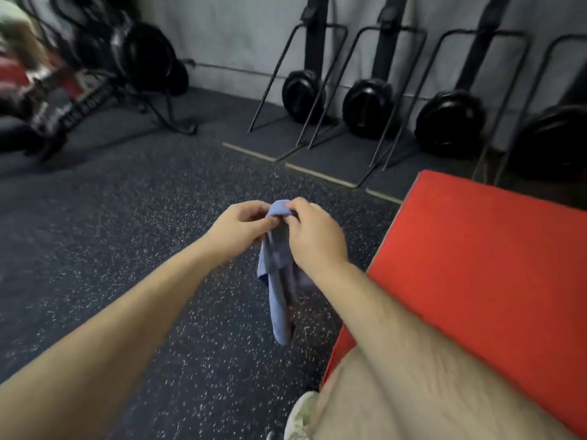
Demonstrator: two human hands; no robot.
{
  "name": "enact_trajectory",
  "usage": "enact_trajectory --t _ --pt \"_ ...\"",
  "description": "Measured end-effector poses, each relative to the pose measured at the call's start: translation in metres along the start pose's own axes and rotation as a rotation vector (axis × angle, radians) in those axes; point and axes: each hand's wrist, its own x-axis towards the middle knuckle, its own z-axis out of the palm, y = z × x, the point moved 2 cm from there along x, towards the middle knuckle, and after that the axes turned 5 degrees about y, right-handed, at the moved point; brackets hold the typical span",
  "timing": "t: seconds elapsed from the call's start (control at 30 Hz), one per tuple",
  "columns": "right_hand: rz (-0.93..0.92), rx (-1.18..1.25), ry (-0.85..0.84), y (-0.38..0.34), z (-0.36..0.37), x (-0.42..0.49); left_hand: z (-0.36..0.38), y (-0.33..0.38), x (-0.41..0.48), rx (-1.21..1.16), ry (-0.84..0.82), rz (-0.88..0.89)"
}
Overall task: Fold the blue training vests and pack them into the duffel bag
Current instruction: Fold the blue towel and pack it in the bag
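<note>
A blue training vest (pixel 278 300) hangs bunched in the air in front of me, over the speckled floor. My left hand (pixel 241 227) and my right hand (pixel 314 236) both pinch its top edge, fingers close together, and the cloth drops down between my forearms. No duffel bag is in view.
A red padded box (pixel 482 268) stands at my right, its corner close to my right arm. Black weight plates (pixel 365 106) lean on metal stands along the back wall. A blurred exercise machine (pixel 79 74) fills the far left. My leg and shoe (pixel 305 414) show at the bottom.
</note>
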Motion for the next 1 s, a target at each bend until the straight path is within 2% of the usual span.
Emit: enact_trajectory --t 0.27,0.4,0.5,0.67,0.8,0.87,1.0 --pt "-0.075 -0.073 0.448 0.036 -0.188 0.021 0.069 0.176 0.043 0.040 0.040 0.361" --pt "-0.007 -0.111 0.573 0.075 -0.263 0.005 0.130 0.236 0.057 0.038 -0.028 0.489" --pt "0.041 -0.201 0.623 0.119 -0.297 -0.014 0.187 0.250 0.063 0.075 -0.066 0.546" --pt "0.186 -0.258 0.535 0.211 -0.307 -0.051 0.294 0.231 0.055 0.109 -0.116 0.505" --pt "0.318 -0.266 0.439 0.277 -0.295 -0.097 0.364 0.193 0.044 0.061 -0.256 0.398" --pt "0.375 -0.292 0.334 0.301 -0.295 -0.112 0.387 0.167 0.037 0.135 -0.379 0.391" --pt "0.410 -0.299 0.205 0.325 -0.309 -0.118 0.400 0.119 0.033 0.503 -0.793 0.442"
